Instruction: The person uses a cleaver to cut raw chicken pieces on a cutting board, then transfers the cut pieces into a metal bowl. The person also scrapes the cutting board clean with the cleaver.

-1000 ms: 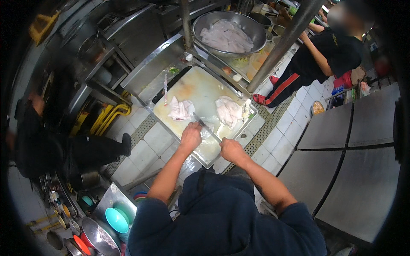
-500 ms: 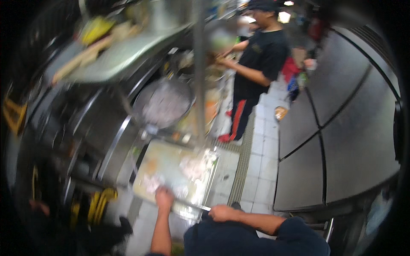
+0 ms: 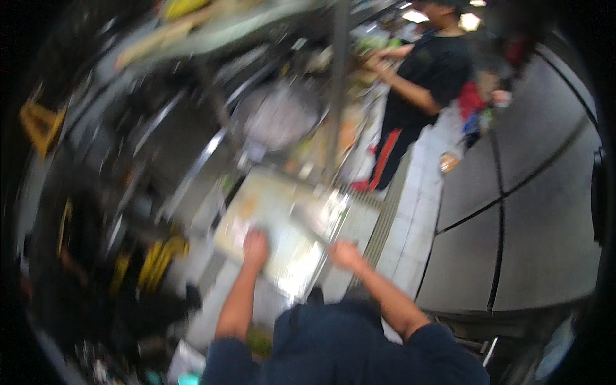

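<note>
A pale cutting board (image 3: 273,192) lies in front of me, with pale pieces that look like raw meat (image 3: 312,215) near its right side. My right hand (image 3: 346,255) is closed round the handle of a knife (image 3: 312,232). Its blade points up and left over the board, by the meat. My left hand (image 3: 255,245) is curled low at the left part of the board, beside a smaller pinkish-white pile (image 3: 239,229). Blur and the hand itself hide whatever its fingers hold.
Beyond the board stands a large round pan (image 3: 279,119) full of pale food. A metal post (image 3: 338,96) rises at the board's far right. A person in dark clothes (image 3: 427,80) works farther along the counter. Steel cabinet doors (image 3: 545,224) line the right, past the tiled floor (image 3: 410,218).
My right hand has moved forward, swinging the knife from beside my left hand to the meat at the right. The left hand is off the blade. The whole view has shifted.
</note>
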{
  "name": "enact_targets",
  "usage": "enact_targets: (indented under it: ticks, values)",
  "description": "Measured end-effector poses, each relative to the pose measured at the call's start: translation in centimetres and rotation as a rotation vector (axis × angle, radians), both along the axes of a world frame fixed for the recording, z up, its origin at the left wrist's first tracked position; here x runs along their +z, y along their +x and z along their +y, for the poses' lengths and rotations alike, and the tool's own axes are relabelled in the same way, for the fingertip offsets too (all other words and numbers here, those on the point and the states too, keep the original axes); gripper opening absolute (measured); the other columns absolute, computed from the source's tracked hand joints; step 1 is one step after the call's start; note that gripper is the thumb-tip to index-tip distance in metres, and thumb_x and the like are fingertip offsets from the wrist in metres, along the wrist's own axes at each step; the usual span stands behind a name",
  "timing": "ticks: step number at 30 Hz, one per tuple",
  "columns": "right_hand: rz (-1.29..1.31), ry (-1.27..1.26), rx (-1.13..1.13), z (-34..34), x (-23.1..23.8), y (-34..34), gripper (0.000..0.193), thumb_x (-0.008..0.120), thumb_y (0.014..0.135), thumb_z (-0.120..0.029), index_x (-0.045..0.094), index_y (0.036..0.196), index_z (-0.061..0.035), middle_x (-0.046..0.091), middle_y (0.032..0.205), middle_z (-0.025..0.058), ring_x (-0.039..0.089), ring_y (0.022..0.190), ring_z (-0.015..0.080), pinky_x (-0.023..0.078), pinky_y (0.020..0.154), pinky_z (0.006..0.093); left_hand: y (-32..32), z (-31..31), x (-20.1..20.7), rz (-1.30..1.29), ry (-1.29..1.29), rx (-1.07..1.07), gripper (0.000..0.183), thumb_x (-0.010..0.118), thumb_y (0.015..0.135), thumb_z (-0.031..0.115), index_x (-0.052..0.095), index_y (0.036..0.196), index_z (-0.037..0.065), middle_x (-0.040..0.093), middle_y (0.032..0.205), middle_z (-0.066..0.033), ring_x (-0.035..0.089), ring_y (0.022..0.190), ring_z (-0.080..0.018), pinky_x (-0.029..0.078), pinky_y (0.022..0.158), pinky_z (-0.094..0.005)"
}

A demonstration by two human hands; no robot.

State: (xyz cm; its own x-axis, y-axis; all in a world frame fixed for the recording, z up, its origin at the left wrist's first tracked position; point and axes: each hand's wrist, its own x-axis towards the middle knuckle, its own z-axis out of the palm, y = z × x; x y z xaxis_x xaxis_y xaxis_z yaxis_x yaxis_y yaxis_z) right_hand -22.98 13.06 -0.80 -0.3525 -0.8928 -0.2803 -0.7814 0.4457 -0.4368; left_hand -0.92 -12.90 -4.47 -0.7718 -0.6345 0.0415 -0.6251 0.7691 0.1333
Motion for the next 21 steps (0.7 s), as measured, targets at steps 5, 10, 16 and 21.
enact_targets:
  ticks: [5,10,16,21]
  values:
    - [-0.049,-0.073,-0.244,-0.4,5.7,2.2,0.029,0.059,0.096,-0.027,0.065,0.103,0.0006,0.069,0.09,0.0303,0.067,0.089,0.0475,0.052,0.082,0.0555,-0.7,-1.7,3.8,0.481,0.323,0.187,0.029,0.056,0.085,0.002,0.069,0.111,-0.001,0.065,0.115,-0.0249,0.063,0.109,-0.0406,0.051,0.094,-0.0455]
    - [-0.04,-0.057,-0.245,-0.3,6.6,2.7,0.024,0.058,0.096,-0.023,0.061,0.102,0.0007,0.069,0.089,0.0306,0.066,0.089,0.0486,0.05,0.082,0.0575,-0.8,-3.2,5.9,0.629,0.279,0.321,0.025,0.06,0.085,0.002,0.07,0.107,-0.003,0.066,0.112,-0.0224,0.062,0.107,-0.0405,0.05,0.096,-0.0447]
    - [0.01,-0.104,-0.265,-0.1,6.9,3.1,0.023,0.057,0.097,-0.022,0.06,0.099,0.0007,0.068,0.085,0.0309,0.066,0.086,0.0497,0.05,0.08,0.0581,-3.0,-2.4,7.2,-0.225,0.045,0.027,0.029,0.062,0.086,0.018,0.073,0.107,0.001,0.064,0.122,-0.0163,0.057,0.119,-0.0334,0.051,0.093,-0.0434]
    - [0.021,-0.169,-0.253,0.5,5.4,2.9,0.024,0.059,0.096,-0.022,0.059,0.097,0.0012,0.067,0.08,0.0312,0.066,0.08,0.0503,0.052,0.075,0.0583,-4.3,-2.2,4.2,-0.391,-0.227,-0.035,0.027,0.06,0.087,0.02,0.076,0.102,0.004,0.065,0.117,-0.0165,0.059,0.112,-0.0299,0.05,0.09,-0.0429]
